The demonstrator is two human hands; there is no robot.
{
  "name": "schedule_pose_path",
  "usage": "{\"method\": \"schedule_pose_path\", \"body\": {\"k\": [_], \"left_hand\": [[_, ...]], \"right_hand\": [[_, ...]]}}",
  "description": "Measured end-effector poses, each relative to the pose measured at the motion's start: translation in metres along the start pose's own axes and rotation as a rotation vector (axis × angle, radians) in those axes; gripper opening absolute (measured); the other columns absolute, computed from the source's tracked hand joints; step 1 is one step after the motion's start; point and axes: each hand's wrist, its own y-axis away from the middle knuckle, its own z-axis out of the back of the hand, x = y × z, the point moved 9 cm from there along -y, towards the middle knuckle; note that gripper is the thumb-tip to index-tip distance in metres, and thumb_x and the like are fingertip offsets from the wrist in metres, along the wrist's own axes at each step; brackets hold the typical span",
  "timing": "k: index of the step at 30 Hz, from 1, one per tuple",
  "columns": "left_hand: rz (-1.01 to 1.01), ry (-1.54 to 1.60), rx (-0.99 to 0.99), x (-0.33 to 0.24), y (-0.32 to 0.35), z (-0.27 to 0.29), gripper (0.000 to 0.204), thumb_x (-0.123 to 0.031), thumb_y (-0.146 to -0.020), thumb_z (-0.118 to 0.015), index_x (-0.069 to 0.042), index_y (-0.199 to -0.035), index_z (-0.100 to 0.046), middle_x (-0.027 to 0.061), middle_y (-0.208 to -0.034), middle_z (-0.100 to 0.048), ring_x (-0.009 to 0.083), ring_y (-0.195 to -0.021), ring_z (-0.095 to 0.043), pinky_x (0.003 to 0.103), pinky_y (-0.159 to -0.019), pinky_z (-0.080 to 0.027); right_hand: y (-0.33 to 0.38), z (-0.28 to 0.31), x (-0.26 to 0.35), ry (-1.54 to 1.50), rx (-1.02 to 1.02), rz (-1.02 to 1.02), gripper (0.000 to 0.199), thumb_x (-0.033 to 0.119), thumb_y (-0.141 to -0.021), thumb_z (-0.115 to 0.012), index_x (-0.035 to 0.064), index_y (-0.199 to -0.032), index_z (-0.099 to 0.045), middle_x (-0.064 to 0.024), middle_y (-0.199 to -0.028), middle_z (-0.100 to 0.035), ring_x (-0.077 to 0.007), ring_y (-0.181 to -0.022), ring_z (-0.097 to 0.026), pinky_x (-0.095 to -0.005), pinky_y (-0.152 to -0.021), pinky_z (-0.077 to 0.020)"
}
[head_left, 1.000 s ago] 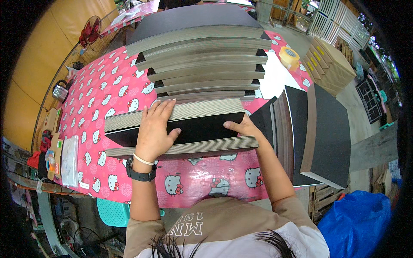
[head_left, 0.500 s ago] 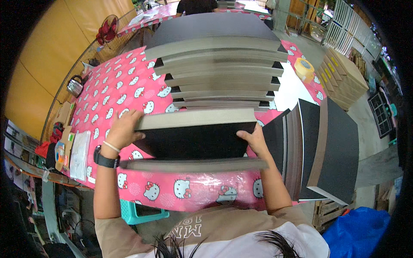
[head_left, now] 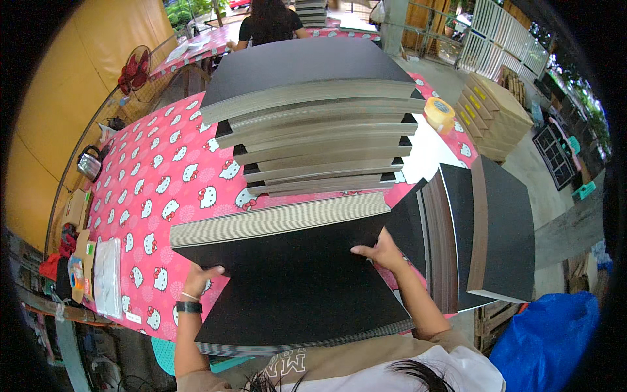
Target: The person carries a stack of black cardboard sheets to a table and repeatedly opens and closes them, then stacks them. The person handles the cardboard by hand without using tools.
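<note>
Holding the sheaf (head_left: 281, 246) at centre by both ends, with left hand (head_left: 197, 282) at eight o'clock and right hand (head_left: 384, 253) at four, probably to keep it from splaying. Facing a stack (head_left: 315, 121) at twelve, staggered perhaps for easy separating.

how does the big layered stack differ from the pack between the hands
The big stack lies flat; the pack is held tilted up. The big stack has several staggered layers; the pack is much thinner. Both show black faces and paler edges.
</note>
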Motion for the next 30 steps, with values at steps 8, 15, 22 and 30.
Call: {"method": "schedule_pose_path", "body": {"k": [8, 15, 22, 30], "left_hand": [[-0.338, -0.275, -0.156, -0.126, -0.009, -0.012, 0.052, -0.008, -0.075, -0.067, 0.002, -0.121, -0.045, 0.0103, -0.113, -0.055, 0.0201, -0.102, -0.053, 0.034, -0.092, -0.04], [-1.013, -0.307, -0.177, -0.408, -0.094, -0.095, 0.052, -0.032, -0.082, -0.063, 0.005, -0.116, -0.048, 0.0132, -0.105, -0.059, 0.017, -0.091, -0.059, 0.029, -0.08, -0.047], [-0.357, -0.566, -0.033, -0.367, -0.274, -0.12, 0.079, -0.058, -0.068, -0.067, 0.006, -0.112, -0.055, 0.0169, -0.107, -0.059, 0.0242, -0.098, -0.057, 0.033, -0.085, -0.044], [-0.079, -0.427, 0.074, -0.316, -0.298, -0.106, 0.062, -0.054, -0.072, -0.067, 0.001, -0.102, -0.062, 0.0107, -0.1, -0.063, 0.0228, -0.086, -0.06, 0.034, -0.074, -0.047]], "right_hand": [[-0.007, 0.051, 0.081, -0.134, -0.215, 0.205, 0.066, 0.009, -0.069, -0.075, -0.0025, -0.124, -0.042, -0.011, -0.117, -0.053, -0.0202, -0.108, -0.05, -0.0339, -0.096, -0.0371], [-0.084, 0.184, 0.33, 0.098, -0.629, 0.72, 0.052, 0.029, -0.081, -0.065, -0.0013, -0.12, -0.048, -0.0123, -0.107, -0.059, -0.0169, -0.093, -0.057, -0.0292, -0.082, -0.0447], [-0.262, 0.229, 0.277, 0.74, -0.351, 0.27, 0.074, 0.052, -0.08, -0.057, -0.003, -0.128, -0.042, -0.0235, -0.113, -0.056, -0.0315, -0.108, -0.052, -0.0371, -0.092, -0.0402], [-0.266, 0.234, 0.197, 0.191, -0.075, -0.172, 0.052, 0.05, -0.079, -0.061, -0.0009, -0.092, -0.064, -0.0125, -0.084, -0.064, -0.0186, -0.061, -0.062, -0.0318, -0.053, -0.0497]]}}
